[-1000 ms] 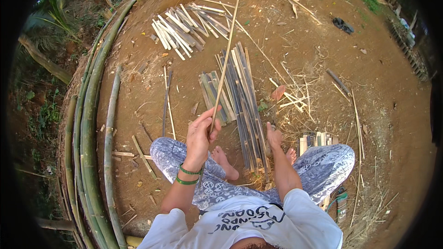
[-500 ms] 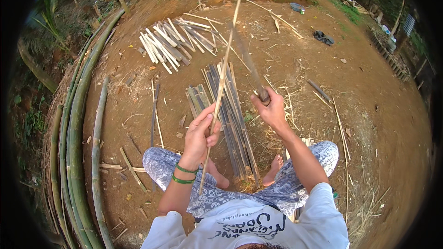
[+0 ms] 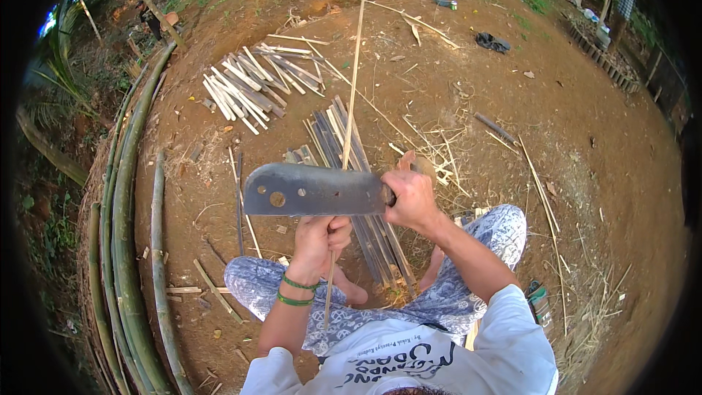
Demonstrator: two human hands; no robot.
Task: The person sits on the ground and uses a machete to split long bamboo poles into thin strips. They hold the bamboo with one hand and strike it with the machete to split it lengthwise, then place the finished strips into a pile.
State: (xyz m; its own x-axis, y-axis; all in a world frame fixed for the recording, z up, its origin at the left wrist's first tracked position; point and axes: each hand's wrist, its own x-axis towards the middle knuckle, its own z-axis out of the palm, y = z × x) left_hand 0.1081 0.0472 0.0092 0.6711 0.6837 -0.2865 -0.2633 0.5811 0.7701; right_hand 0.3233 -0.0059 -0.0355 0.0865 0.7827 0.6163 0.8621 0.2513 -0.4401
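My right hand grips the handle of a cleaver, a broad dark blade with several holes along it. The blade lies crosswise, flat side facing up, over a long thin bamboo strip. Below the blade, my left hand is closed round that strip, which runs away from me toward the far edge and ends near my lap. Part of the strip and the tops of my left fingers are hidden by the blade. Beneath both hands, a bundle of long dark bamboo slats lies on the ground between my feet.
Short split bamboo pieces lie heaped beyond, to the left. Long green bamboo poles line the left side. A black plastic bag and a blue basin are far right. Shavings and thin strips litter the dirt.
The cleaver has swung from pointing away, blurred, to lying crosswise over the strip. My right hand has come lower and left, and my left hand has dropped slightly. The view has shifted a little.
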